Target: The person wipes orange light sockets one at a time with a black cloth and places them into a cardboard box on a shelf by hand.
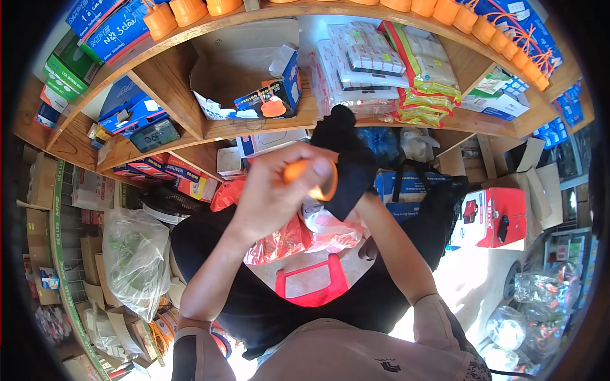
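Observation:
My left hand (pixel 270 187) is closed around an orange lamp holder (pixel 328 185), with its round open rim towards me. The thumb presses on its side, and motion blurs the fingers a little. Black cloth (pixel 352 162) covers my right hand (pixel 363 202) and touches or nearly touches the lamp holder. Beneath the cloth, the right hand's fingers are hidden, so their grip cannot be made out. Both hands are raised over my lap, in front of the shelf.
Several orange lamp holders with cords (pixel 467 20) line the upper shelf. Below them stand an opened cardboard box (pixel 244 70) and stacked white packs (pixel 365 54). A red plastic stool (pixel 337 276) is between my legs. To the right is a red-and-white box (pixel 508 219).

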`<action>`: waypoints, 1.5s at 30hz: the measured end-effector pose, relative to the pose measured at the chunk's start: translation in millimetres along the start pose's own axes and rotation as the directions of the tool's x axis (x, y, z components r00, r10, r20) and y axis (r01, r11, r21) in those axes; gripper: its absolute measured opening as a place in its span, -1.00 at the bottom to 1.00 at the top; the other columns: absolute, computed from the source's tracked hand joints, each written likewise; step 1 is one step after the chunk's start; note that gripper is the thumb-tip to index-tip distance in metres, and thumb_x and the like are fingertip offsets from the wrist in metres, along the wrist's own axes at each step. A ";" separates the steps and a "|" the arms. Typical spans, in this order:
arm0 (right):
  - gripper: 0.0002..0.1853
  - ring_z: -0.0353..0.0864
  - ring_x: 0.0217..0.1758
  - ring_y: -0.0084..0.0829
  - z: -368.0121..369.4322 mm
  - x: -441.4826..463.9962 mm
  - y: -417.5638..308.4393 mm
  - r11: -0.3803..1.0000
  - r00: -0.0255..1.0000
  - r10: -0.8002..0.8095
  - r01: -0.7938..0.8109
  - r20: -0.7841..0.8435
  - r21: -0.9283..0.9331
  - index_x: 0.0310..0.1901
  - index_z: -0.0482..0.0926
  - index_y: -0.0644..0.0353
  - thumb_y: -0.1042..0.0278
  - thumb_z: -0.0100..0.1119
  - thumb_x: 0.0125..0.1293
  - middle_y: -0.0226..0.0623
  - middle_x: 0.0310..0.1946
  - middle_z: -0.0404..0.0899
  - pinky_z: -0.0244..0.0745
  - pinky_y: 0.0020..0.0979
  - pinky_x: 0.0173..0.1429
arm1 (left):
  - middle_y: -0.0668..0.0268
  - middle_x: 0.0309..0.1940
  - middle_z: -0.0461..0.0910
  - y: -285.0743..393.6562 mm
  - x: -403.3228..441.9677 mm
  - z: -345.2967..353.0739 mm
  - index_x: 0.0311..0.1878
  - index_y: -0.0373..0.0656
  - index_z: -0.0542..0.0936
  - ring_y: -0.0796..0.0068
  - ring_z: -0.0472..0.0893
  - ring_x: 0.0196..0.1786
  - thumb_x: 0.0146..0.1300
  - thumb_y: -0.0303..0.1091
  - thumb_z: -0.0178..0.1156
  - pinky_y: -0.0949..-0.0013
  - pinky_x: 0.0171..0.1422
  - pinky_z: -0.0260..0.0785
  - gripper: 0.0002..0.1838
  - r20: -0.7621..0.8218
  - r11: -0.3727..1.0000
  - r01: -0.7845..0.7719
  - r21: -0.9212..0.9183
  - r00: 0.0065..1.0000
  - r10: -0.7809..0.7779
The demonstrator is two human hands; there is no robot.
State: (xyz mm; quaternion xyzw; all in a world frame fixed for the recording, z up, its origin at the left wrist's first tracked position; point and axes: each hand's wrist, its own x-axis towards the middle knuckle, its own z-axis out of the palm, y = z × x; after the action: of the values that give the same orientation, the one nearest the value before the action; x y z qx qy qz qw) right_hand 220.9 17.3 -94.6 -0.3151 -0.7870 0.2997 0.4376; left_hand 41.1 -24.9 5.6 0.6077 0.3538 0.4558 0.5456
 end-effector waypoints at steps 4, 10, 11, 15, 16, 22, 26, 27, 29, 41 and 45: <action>-0.76 0.52 -0.22 -0.16 -9.0 10.6 -0.1 0.872 0.960 -0.227 0.124 -0.166 -0.473 -0.30 0.45 0.13 0.31 0.36 0.16 -0.22 -0.35 0.45 0.40 -0.21 -0.13 | 0.25 -0.43 0.64 11.2 7.8 -24.5 -0.24 -0.29 0.64 0.54 0.60 -0.49 0.62 0.15 -0.10 0.48 -0.38 0.45 -0.36 -0.235 0.980 0.200 0.002 0.952 -0.194; -0.74 0.53 -0.18 -0.14 -32.1 -0.3 -13.7 0.913 0.979 -0.157 0.093 -0.132 -0.396 -0.26 0.48 0.14 0.27 0.37 0.15 -0.20 -0.32 0.48 0.41 -0.20 -0.10 | 0.35 -0.55 0.45 7.0 12.9 -29.6 -0.23 -0.22 0.58 0.59 0.37 -0.63 0.63 0.19 -0.22 0.49 -0.57 0.18 -0.35 -0.287 0.951 0.308 -0.034 0.908 -0.304; -0.74 0.53 -0.17 -0.14 -23.8 -2.6 -20.6 0.919 0.982 -0.144 0.086 -0.125 -0.384 -0.26 0.48 0.14 0.26 0.37 0.15 -0.20 -0.31 0.48 0.41 -0.20 -0.10 | 0.35 -0.55 0.45 5.6 13.4 -27.2 -0.23 -0.22 0.58 0.59 0.37 -0.63 0.63 0.19 -0.22 0.49 -0.57 0.18 -0.35 -0.290 0.951 0.308 -0.035 0.908 -0.304; -0.72 0.54 -0.15 -0.12 -5.7 12.1 -36.5 0.939 0.990 -0.094 0.055 -0.100 -0.338 -0.23 0.50 0.14 0.24 0.38 0.14 -0.19 -0.29 0.50 0.42 -0.19 -0.08 | 0.35 -0.60 0.44 5.8 12.9 -22.4 -0.27 -0.18 0.55 0.59 0.30 -0.70 0.63 0.15 -0.19 0.49 -0.63 0.07 -0.41 -0.182 0.898 0.343 -0.276 0.898 -0.400; -0.72 0.54 -0.14 -0.12 -0.8 16.1 -40.8 0.943 0.992 -0.082 0.046 -0.094 -0.329 -0.22 0.51 0.14 0.23 0.38 0.14 -0.19 -0.29 0.50 0.42 -0.18 -0.08 | 0.36 -0.62 0.43 6.5 13.1 -22.6 -0.28 -0.16 0.54 0.59 0.26 -0.72 0.63 0.13 -0.18 0.50 -0.65 0.03 -0.43 -0.157 0.857 0.355 -0.373 0.886 -0.436; -0.69 0.55 -0.10 -0.10 -5.7 35.2 -49.2 0.966 1.000 -0.004 -0.003 -0.030 -0.260 -0.18 0.53 0.14 0.19 0.39 0.13 -0.17 -0.25 0.53 0.43 -0.17 -0.06 | 0.40 -0.69 0.39 -2.7 8.7 -18.1 -0.31 -0.13 0.52 0.68 0.07 -0.84 0.59 0.00 -0.09 0.55 -0.70 -0.09 -0.55 -0.178 0.701 0.402 -0.590 0.782 -0.598; -0.66 0.55 -0.08 -0.08 -9.5 32.3 -64.5 0.975 0.999 0.040 -0.041 -0.010 -0.220 -0.16 0.55 0.15 0.17 0.40 0.13 -0.16 -0.23 0.55 0.44 -0.16 -0.04 | 0.34 -0.60 0.49 -17.6 11.7 -16.9 -0.25 -0.20 0.57 0.62 0.30 -0.72 0.58 -0.03 0.03 0.52 -0.57 0.12 -0.58 -0.435 0.934 0.259 -0.247 0.831 -0.346; -0.66 0.56 -0.07 -0.08 -4.4 47.6 -64.5 0.977 0.999 0.049 -0.049 -0.006 -0.209 -0.15 0.55 0.15 0.16 0.40 0.13 -0.16 -0.23 0.55 0.44 -0.16 -0.04 | 0.28 -0.53 0.58 -23.7 12.9 -16.9 -0.17 -0.26 0.60 0.52 0.43 -0.66 0.57 -0.07 0.09 0.45 -0.49 0.24 -0.61 -0.526 0.992 0.120 0.047 0.847 -0.077; -0.64 0.56 -0.06 -0.07 1.6 52.6 -74.1 0.981 0.998 0.060 -0.057 0.014 -0.185 -0.14 0.56 0.15 0.15 0.40 0.12 -0.16 -0.22 0.56 0.44 -0.15 -0.03 | 0.25 -0.50 0.61 -31.4 8.8 -11.4 -0.18 -0.30 0.62 0.48 0.50 -0.58 0.54 -0.15 0.15 0.43 -0.41 0.32 -0.66 -0.526 0.916 -0.107 0.387 0.790 0.315; -0.71 0.52 -0.11 0.03 -16.3 61.7 -76.4 0.867 0.999 0.007 -0.022 -0.031 -0.498 -0.35 0.49 0.20 0.30 0.44 0.03 -0.05 -0.21 0.54 0.42 -0.12 -0.07 | 0.24 -0.47 0.64 -7.2 16.7 -32.7 0.05 -0.32 0.69 0.61 0.54 -0.54 0.54 0.12 0.15 0.53 -0.47 0.29 -0.44 -0.178 0.962 0.272 -0.004 0.947 -0.268; -0.68 0.53 -0.01 0.03 -10.2 59.1 -60.7 0.909 0.981 0.186 -0.194 -0.058 -0.368 -0.26 0.54 0.23 0.28 0.45 0.02 -0.01 -0.05 0.55 0.45 -0.10 0.02 | 0.20 -0.18 0.70 -30.4 22.4 -42.7 0.21 -0.29 0.63 0.41 0.68 -0.18 0.39 -0.19 0.38 0.38 -0.06 0.50 -0.55 -0.126 0.936 -0.145 0.321 0.973 0.194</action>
State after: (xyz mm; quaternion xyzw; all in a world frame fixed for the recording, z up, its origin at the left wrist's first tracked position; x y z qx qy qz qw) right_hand 191.0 26.4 -15.2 -0.4705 -0.7902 0.1831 0.3473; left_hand 10.6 15.1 -21.1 0.6767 0.4086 0.4859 0.3729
